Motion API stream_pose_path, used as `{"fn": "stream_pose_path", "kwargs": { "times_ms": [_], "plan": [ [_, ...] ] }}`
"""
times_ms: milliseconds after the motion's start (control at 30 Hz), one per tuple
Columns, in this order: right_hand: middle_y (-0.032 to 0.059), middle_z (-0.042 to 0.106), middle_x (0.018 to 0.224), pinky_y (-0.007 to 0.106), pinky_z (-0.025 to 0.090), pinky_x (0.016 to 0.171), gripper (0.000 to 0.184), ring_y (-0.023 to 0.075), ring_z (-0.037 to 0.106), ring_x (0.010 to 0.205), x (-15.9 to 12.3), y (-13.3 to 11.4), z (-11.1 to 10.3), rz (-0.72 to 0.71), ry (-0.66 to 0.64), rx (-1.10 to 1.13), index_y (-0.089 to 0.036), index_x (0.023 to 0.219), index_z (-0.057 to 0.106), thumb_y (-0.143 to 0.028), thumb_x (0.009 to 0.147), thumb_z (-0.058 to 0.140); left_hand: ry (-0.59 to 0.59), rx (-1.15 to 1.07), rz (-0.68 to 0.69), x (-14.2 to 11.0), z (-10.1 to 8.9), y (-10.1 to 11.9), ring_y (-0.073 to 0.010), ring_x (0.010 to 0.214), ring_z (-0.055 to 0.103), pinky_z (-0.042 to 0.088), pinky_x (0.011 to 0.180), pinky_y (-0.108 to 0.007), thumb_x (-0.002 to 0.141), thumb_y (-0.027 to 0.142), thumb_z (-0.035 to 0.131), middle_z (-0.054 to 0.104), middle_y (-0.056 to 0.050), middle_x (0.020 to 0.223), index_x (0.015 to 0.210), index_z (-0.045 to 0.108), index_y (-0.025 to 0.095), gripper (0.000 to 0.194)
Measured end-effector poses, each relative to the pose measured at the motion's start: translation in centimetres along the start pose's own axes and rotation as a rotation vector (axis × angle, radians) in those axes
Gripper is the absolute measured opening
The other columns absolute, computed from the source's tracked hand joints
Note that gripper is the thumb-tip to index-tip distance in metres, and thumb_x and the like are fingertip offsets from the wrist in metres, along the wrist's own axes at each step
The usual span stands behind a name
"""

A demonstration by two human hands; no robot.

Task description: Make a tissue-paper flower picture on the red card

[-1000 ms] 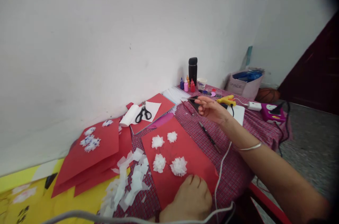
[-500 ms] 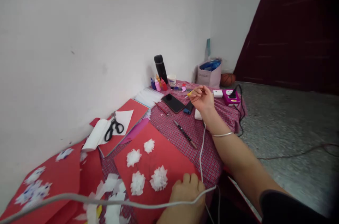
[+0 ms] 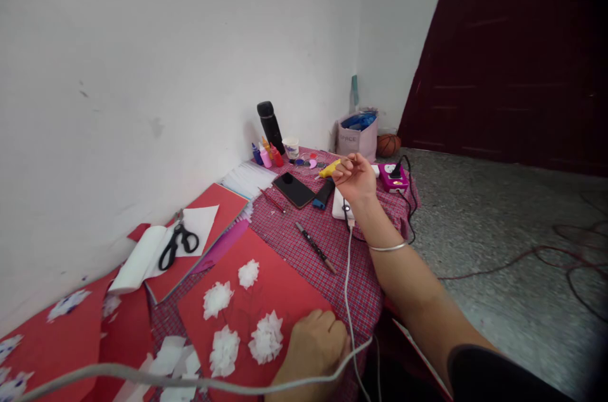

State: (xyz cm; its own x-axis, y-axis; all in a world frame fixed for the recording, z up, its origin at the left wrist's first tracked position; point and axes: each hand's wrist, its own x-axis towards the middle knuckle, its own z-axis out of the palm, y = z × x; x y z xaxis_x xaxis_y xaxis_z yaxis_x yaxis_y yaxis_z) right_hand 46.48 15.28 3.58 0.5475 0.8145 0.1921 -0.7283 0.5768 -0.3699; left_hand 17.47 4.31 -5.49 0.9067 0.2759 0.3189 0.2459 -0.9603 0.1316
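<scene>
Fingers curl on the left hand (image 3: 317, 340), over the red sheet (image 3: 285, 285), and the right hand (image 3: 355, 179), near the yellow tool (image 3: 329, 169); whether either grips anything, I cannot tell. Snagging the white cable (image 3: 347, 291) could tug the table (image 3: 270, 234) clutter.

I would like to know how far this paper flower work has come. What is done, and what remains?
Four white flowers look formed on the red sheet. The left hand rests on this sheet; the right hand is raised beside the yellow tool, and I cannot tell whether it holds anything. Colouring may be left: these flowers show no blue marks, unlike the blue-marked flowers at the far left.
</scene>
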Motion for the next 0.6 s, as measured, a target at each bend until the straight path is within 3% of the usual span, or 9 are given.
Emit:
{"fn": "stream_pose_path", "kwargs": {
  "times_ms": [167, 367, 500, 600],
  "plan": [
    [-0.0079, 0.039, 0.054, 0.018, 0.043, 0.048, 0.017, 0.0069, 0.036, 0.041, 0.1, 1.1, -0.3, 0.007, 0.056, -0.248, -0.022, 0.073, 0.049, -0.027, 0.090, 0.049, -0.014, -0.073, -0.008, 0.2, -1.0, 0.2, -0.0157, 0.059, 0.051, 0.031, 0.052, -0.030, 0.082, 0.016, 0.056, 0.054, 0.002, 0.066, 0.069, 0.045, 0.021, 0.018],
    [-0.0047, 0.054, 0.067, 0.019, 0.045, 0.049, 0.017, 0.0080, 0.048, 0.047, 1.6, 2.9, -1.4, -0.278, 0.205, -0.859, -0.025, 0.095, 0.048, -0.038, 0.094, 0.038, 0.045, -0.070, 0.009, 0.2, -0.8, 0.1, -0.0159, 0.058, 0.051, 0.030, 0.050, -0.030, 0.080, 0.015, 0.056, 0.055, 0.002, 0.065, 0.068, 0.046, 0.021, 0.017],
    [-0.0024, 0.061, 0.072, 0.020, 0.046, 0.052, 0.023, 0.0091, 0.056, 0.052, 5.2, 1.3, -1.4, -0.280, 0.174, -1.092, -0.024, 0.106, 0.050, -0.036, 0.097, 0.033, 0.093, -0.024, 0.047, 0.1, 0.7, -0.4, -0.0161, 0.056, 0.052, 0.031, 0.048, -0.029, 0.076, 0.016, 0.058, 0.056, 0.001, 0.063, 0.067, 0.047, 0.021, 0.015],
    [-0.0002, 0.063, 0.071, 0.022, 0.049, 0.058, 0.026, 0.0108, 0.060, 0.058, 8.4, -0.5, -1.6, -0.199, 0.131, -1.347, -0.019, 0.105, 0.056, -0.028, 0.099, 0.033, 0.099, 0.015, 0.079, -0.1, 1.7, -1.0, -0.0158, 0.054, 0.054, 0.031, 0.045, -0.029, 0.077, 0.019, 0.061, 0.057, 0.001, 0.061, 0.067, 0.049, 0.021, 0.016]
  ]
}}
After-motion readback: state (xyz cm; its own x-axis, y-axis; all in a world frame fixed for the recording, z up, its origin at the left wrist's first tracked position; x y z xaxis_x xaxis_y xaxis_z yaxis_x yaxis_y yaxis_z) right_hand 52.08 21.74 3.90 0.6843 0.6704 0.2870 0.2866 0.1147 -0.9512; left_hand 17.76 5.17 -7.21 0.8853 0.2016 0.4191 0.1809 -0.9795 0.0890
